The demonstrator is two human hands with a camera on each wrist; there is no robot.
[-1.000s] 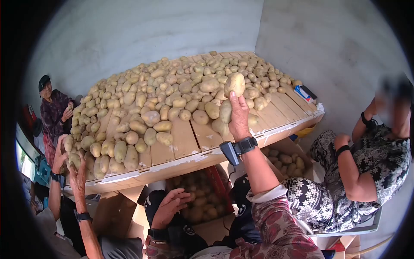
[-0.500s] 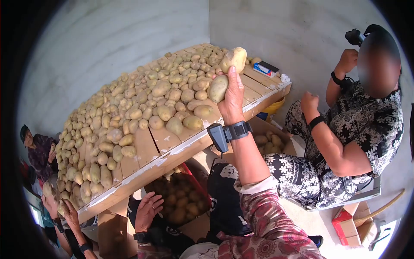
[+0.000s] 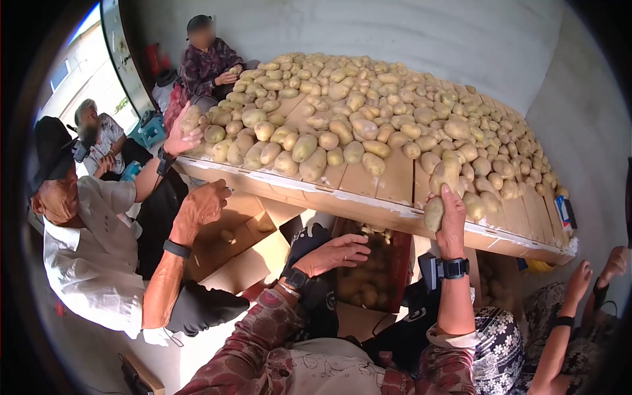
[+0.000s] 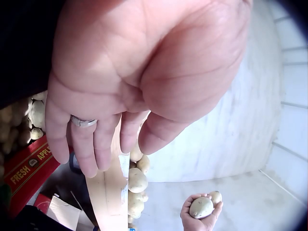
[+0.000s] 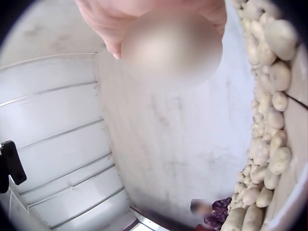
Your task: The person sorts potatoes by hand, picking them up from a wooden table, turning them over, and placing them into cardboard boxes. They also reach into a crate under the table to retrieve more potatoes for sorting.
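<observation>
My right hand (image 3: 453, 220) holds two potatoes over the front edge of the potato-covered table. The nearer potato (image 3: 433, 214) lies against the fingers; the other potato (image 3: 445, 172) sits higher, beyond the thumb. Both show in the left wrist view, the larger potato (image 4: 201, 207) in front of the smaller potato (image 4: 216, 197). In the right wrist view, blur covers what the hand holds. My left hand (image 3: 332, 255) hovers palm down, holding nothing, above a red-sided carton (image 3: 399, 273) of potatoes. Its fingers are loosely extended, with a ring (image 4: 84, 122) on one.
A broad heap of potatoes (image 3: 355, 105) spreads across the cardboard-topped table (image 3: 316, 186). At left, a person in a white shirt (image 3: 99, 257) reaches toward the heap; another person (image 3: 210, 69) sits behind it. Open cartons (image 3: 243, 253) stand below. A patterned sleeve-and-trouser-clad person sits at right.
The head view has swung right, then left. My right hand, still holding the two potatoes, has come lower, nearer the table's front edge. My left hand stays free of anything.
</observation>
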